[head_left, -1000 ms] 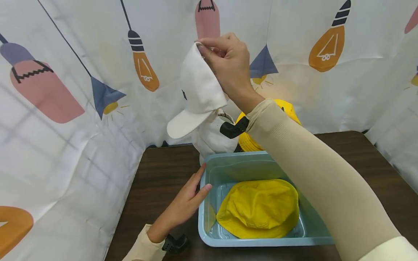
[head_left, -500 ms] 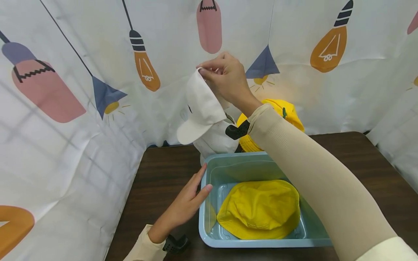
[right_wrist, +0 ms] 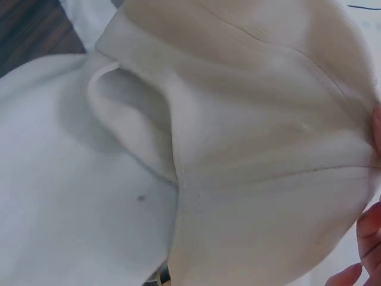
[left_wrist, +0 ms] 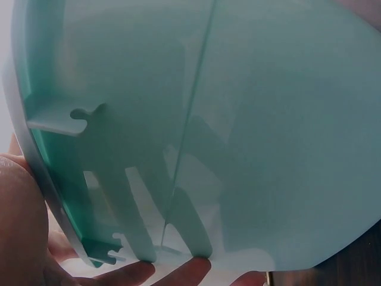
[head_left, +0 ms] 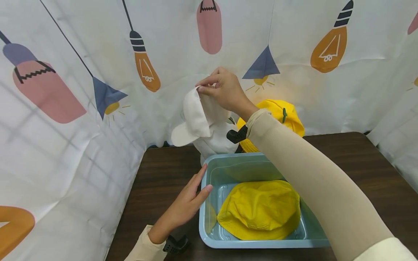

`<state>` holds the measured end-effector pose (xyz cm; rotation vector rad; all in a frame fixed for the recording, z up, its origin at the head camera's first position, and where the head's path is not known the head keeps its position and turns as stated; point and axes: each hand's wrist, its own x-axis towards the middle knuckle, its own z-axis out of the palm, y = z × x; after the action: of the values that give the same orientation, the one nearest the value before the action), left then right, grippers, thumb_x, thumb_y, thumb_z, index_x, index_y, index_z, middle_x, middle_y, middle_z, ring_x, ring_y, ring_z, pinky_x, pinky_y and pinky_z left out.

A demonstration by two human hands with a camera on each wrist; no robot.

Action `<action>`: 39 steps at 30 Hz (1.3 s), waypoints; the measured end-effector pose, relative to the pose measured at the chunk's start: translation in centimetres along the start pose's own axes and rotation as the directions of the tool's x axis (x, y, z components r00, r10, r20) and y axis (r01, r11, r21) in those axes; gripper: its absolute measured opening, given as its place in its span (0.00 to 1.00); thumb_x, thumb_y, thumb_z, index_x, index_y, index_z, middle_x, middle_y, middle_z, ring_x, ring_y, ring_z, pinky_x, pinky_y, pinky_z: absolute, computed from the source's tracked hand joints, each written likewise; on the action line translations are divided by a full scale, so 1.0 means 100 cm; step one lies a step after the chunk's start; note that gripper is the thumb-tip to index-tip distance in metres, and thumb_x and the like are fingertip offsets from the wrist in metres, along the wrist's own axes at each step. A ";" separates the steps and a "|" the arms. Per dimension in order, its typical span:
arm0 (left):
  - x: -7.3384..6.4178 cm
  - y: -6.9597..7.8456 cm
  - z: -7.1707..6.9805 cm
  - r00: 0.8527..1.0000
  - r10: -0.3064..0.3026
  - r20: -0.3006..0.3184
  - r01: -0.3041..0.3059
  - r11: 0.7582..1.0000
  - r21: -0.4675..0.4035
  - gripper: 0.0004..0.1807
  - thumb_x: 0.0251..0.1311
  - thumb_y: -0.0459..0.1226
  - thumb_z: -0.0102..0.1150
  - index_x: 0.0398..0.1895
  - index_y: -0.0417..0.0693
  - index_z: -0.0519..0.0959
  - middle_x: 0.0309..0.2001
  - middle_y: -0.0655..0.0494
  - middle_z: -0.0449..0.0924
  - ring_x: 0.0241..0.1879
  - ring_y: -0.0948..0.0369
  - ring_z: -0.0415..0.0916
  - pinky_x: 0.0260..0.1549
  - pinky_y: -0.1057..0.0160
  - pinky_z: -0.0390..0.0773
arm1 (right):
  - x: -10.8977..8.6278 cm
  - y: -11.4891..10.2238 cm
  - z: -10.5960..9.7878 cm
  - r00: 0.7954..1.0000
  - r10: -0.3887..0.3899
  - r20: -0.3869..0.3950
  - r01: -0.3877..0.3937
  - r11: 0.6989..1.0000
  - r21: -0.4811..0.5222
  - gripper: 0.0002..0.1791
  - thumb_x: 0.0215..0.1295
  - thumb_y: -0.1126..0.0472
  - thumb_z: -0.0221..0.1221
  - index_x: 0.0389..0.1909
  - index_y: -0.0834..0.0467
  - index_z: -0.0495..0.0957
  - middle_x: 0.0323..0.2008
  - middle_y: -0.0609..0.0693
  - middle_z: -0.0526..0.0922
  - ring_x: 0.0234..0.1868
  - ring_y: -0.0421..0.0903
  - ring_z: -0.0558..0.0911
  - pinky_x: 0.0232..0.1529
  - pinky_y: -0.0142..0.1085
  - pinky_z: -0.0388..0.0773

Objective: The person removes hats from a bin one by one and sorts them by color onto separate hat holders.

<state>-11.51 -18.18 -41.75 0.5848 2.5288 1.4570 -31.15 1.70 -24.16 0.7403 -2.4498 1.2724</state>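
I see the right hand (head_left: 223, 90) pinching the top of a white cap (head_left: 196, 114), thumb and fingers narrow around its fabric. Measured from the middle of the blue bin (head_left: 241, 244), the cap hangs between 10 and 11 o'clock, its bill pointing toward 7. In the right wrist view I can make out an arched gap in the cap's edge. Behind and below it, near 11 o'clock, stands a white rounded thing (head_left: 218, 141); I cannot tell whether the cap touches it.

The left hand (head_left: 183, 204) rests at 9 o'clock against the bin's side, fingers extended, thumb apart, gripping nothing. Inside the bin lies a yellow hat (head_left: 259, 210). Just past the bin's far rim, around 12 o'clock, I see a second yellow hat (head_left: 292, 119) with a green sprout, partly hidden by the right sleeve (head_left: 303, 166). The bin sits on a dark worktop (head_left: 160, 181).
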 end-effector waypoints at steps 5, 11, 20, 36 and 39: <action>0.000 0.003 0.000 1.000 -0.013 -0.003 0.013 1.000 -0.009 0.38 0.78 0.46 0.49 0.84 0.61 0.44 0.78 0.48 0.57 0.65 0.51 0.70 0.64 0.46 0.76 | -0.003 0.007 0.006 0.999 -0.003 0.036 0.003 1.000 -0.017 0.12 0.65 0.50 0.68 0.47 0.47 0.91 0.37 0.46 0.72 0.39 0.44 0.69 0.39 0.32 0.68; 0.000 0.003 0.000 1.000 -0.008 0.003 0.008 1.000 -0.008 0.38 0.79 0.46 0.48 0.84 0.61 0.44 0.78 0.48 0.56 0.66 0.50 0.69 0.64 0.44 0.76 | -0.007 0.009 0.010 0.999 -0.004 0.049 0.003 1.000 0.004 0.12 0.64 0.51 0.69 0.45 0.49 0.91 0.36 0.48 0.71 0.39 0.44 0.70 0.38 0.32 0.67; 0.000 -0.001 -0.001 1.000 -0.004 0.000 0.004 1.000 0.002 0.38 0.79 0.46 0.48 0.84 0.61 0.43 0.78 0.46 0.56 0.66 0.48 0.69 0.63 0.44 0.76 | -0.010 0.015 0.024 0.996 -0.055 0.072 0.055 0.998 0.008 0.11 0.62 0.53 0.71 0.44 0.51 0.91 0.34 0.49 0.73 0.37 0.44 0.72 0.38 0.32 0.68; 0.001 0.001 0.000 1.000 -0.006 -0.004 0.006 1.000 0.013 0.38 0.78 0.47 0.48 0.84 0.60 0.44 0.78 0.48 0.57 0.67 0.50 0.69 0.65 0.43 0.74 | -0.023 0.028 0.045 0.983 -0.045 0.179 0.058 0.996 -0.070 0.17 0.65 0.52 0.70 0.54 0.48 0.88 0.36 0.51 0.73 0.36 0.47 0.71 0.37 0.34 0.68; 0.001 0.002 -0.002 1.000 0.008 -0.009 -0.007 0.999 0.037 0.39 0.78 0.47 0.50 0.84 0.59 0.44 0.77 0.49 0.57 0.68 0.51 0.68 0.66 0.43 0.73 | -0.024 0.029 0.045 0.983 -0.059 0.174 0.076 0.993 -0.092 0.22 0.65 0.51 0.69 0.60 0.46 0.84 0.39 0.52 0.74 0.37 0.47 0.71 0.38 0.35 0.69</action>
<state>-11.64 -18.17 -41.48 0.5955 2.5681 1.4218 -30.81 0.14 -29.79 0.9332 -2.5761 1.0954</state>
